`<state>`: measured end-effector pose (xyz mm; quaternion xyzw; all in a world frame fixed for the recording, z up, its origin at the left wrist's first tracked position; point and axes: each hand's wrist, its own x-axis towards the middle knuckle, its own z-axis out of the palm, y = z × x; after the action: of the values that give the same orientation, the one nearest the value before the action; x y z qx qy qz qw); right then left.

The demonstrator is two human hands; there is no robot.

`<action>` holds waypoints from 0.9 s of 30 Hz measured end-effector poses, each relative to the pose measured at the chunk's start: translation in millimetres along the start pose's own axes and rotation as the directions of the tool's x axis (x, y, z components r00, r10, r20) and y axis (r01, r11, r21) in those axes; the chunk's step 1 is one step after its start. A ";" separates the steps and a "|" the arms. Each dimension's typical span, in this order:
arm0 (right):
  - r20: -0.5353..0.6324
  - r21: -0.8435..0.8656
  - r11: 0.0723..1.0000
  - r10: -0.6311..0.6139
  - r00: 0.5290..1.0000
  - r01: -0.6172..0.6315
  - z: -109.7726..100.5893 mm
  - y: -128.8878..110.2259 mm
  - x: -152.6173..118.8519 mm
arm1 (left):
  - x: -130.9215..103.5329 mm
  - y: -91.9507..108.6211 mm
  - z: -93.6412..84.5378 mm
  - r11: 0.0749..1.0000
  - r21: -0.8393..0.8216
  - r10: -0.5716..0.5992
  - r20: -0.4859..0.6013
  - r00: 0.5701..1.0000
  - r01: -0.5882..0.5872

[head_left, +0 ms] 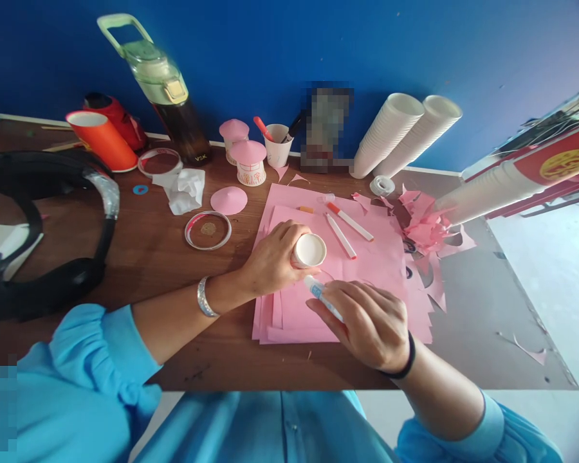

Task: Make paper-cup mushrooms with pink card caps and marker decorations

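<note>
My left hand (278,257) is wrapped round a small white paper cup (311,250), whose round white end faces up toward me. Fingers hide most of the cup's side. Just below it, my right hand (367,318) grips a slim white glue tube (322,294) with a blue label, its tip close to the cup; whether they touch I cannot tell. Under both hands lies a stack of pink paper sheets (299,321). Two markers, white with red-orange ends, rest on the stack: one marker (340,236) nearer my hands, another marker (351,222) behind it.
Two decorated cups with pink cone tops stand at the back, the front one (251,170) beside a loose pink cone (228,200). Tape rolls (189,243), a tall bottle (186,125), stacked paper cups (386,138), pink scraps (427,222) and a black headband-like frame (84,270) surround the work area.
</note>
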<state>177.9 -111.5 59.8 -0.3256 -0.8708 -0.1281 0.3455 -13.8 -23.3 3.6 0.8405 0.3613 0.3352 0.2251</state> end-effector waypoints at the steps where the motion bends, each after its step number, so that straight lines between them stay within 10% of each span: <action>1: -0.023 0.006 0.999 0.032 0.999 -0.032 -1.5 2.6 -1.2 | 0.2 -0.7 -0.3 0.999 -0.037 0.004 0.001 1.000 -0.004; 6: -0.086 -0.029 0.972 0.232 0.969 -0.235 -6.5 19.1 -5.2 | 0.5 -3.2 -0.1 0.990 -0.141 0.008 -0.005 1.000 -0.009; 27: 0.008 0.041 0.954 0.298 0.954 -0.298 0.3 29.2 -4.1 | 1.8 0.1 -2.0 0.971 -0.240 0.019 0.078 0.997 0.001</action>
<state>199.2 -91.3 56.7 -0.4462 -0.8144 -0.0561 0.3667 -14.3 -21.8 5.7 0.8216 0.3051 0.3436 0.3376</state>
